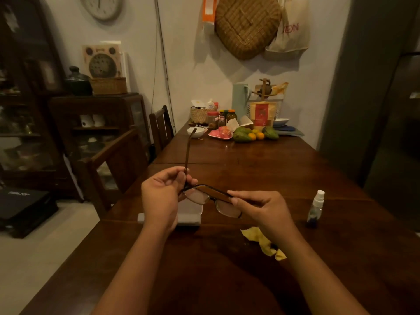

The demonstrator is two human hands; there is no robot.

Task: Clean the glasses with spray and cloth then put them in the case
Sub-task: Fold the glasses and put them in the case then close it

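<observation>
The glasses [212, 198] are held in the air above the wooden table [250, 169], lenses tilted down, just over the pale case [193, 215]. One temple arm [188, 151] stands straight up and away, while the other seems to lie folded along the top of the frame. This looks like the folding or unfolding of the arms, though I cannot tell which.

To do it well, swing the raised arm at its hinge only, slowly, with the frame steadied at the far end; keep fingertips on the rims and arms, never on the lenses; do not force the arm past its stop.

The left hand [161, 196] pinches the raised arm close to the hinge, thumb and curled fingers [179, 176] closed on it; the right hand [261, 208] pinches the other end of the frame, fingertips [234, 196] drawn together on it, the remaining fingers curled under.

The yellow cloth [261, 242] lies crumpled on the table beneath the right forearm; the spray bottle [317, 208] stands upright, well to the right, untouched.
</observation>
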